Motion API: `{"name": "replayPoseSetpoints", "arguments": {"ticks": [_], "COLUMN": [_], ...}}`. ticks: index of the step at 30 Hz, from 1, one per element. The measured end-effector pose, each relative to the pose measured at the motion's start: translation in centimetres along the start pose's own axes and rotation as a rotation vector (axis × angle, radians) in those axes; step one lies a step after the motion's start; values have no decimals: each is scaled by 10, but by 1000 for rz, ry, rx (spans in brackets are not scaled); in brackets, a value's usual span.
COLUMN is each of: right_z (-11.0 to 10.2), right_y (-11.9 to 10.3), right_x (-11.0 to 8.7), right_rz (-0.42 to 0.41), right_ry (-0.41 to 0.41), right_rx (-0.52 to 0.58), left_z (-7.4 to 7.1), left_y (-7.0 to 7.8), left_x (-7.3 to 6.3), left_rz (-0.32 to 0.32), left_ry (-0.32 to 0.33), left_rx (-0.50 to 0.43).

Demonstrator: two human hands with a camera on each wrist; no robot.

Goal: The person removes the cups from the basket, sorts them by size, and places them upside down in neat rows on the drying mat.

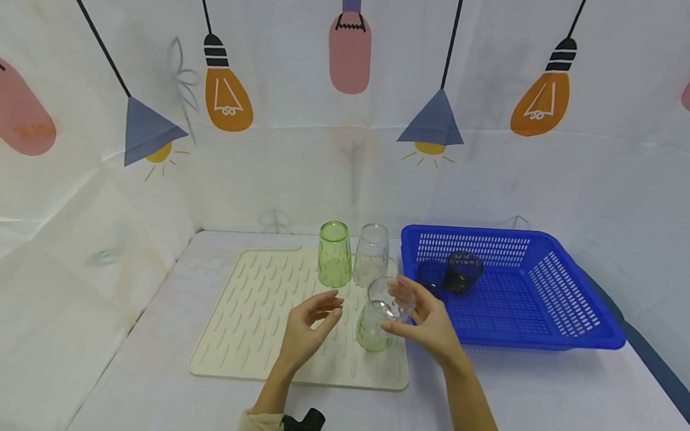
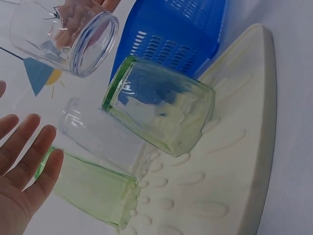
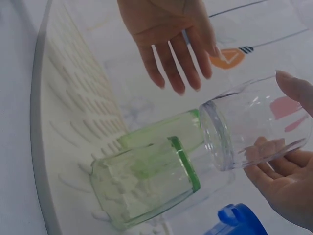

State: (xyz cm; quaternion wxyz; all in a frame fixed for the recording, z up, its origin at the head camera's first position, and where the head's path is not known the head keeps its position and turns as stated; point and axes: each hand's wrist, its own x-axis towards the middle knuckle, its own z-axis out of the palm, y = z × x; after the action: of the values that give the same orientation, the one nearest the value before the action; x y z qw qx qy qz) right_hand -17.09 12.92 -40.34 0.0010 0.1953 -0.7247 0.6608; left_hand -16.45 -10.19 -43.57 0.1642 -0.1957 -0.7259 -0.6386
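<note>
**Clear transparent glass tumbler (image 3: 247, 132) in the right hand (image 1: 428, 321), above a ridged mat**

The tumbler is raised over the front right part of a cream-coloured, round-cornered rectangular mat (image 1: 254, 316). The right hand holds it by the wall, thumb on one side and fingers on the other; the fingers show through the glass. Its thick, ringed end points down towards a short, pale green glass tumbler (image 2: 159, 105) standing on the mat. The left wrist view shows a gap between the two vessels.

The left hand (image 1: 310, 326) holds nothing. Its fingers are apart and gently bent, the palm turned towards the glassware.

The short green vessel has a wavy, faceted wall that tapers towards the mat, and a thick, deeper green edge at its upper end. Behind it, near the far edge of the mat, stand two taller vessels side by side: a bright green, faceted glass tumbler (image 1: 334, 258) and a colourless glass tumbler (image 1: 372, 257). The mat's surface bears rows of narrow raised ridges.

To the right lies a blue plastic basket (image 1: 555, 304), a shallow rectangular container with flared, slotted sides and a gridded floor. It contains two dark, smoky glass vessels (image 1: 464, 272) close together at its left end; their exact shapes are hard to tell.

Mat and basket rest on a white-covered table (image 1: 146, 388). Beyond hangs a creased white sheet (image 1: 288, 171) printed with orange bulbs, pink bulbs and blue conical lamps.
</note>
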Motion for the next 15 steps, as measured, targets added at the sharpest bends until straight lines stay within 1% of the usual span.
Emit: {"name": "replayPoseSetpoints", "arguments": {"ticks": [3,6,10,15], "right_z": [1,3,6,8], "right_y": [1,2,2,2], "right_x": [0,-1,-1,-1], "right_rz": [-3,-15,-20,-16], "right_ry": [-5,-10,-10,-13], "right_rx": [8,24,15,-5], "left_z": [1,3,5,8], "left_y": [1,1,2,3], "left_x": [0,1,2,3], "left_rz": [-11,0,14,-12], "left_ry": [-7,-22,-42,-72], "left_rx": [-9,-28,-56,-58]}}
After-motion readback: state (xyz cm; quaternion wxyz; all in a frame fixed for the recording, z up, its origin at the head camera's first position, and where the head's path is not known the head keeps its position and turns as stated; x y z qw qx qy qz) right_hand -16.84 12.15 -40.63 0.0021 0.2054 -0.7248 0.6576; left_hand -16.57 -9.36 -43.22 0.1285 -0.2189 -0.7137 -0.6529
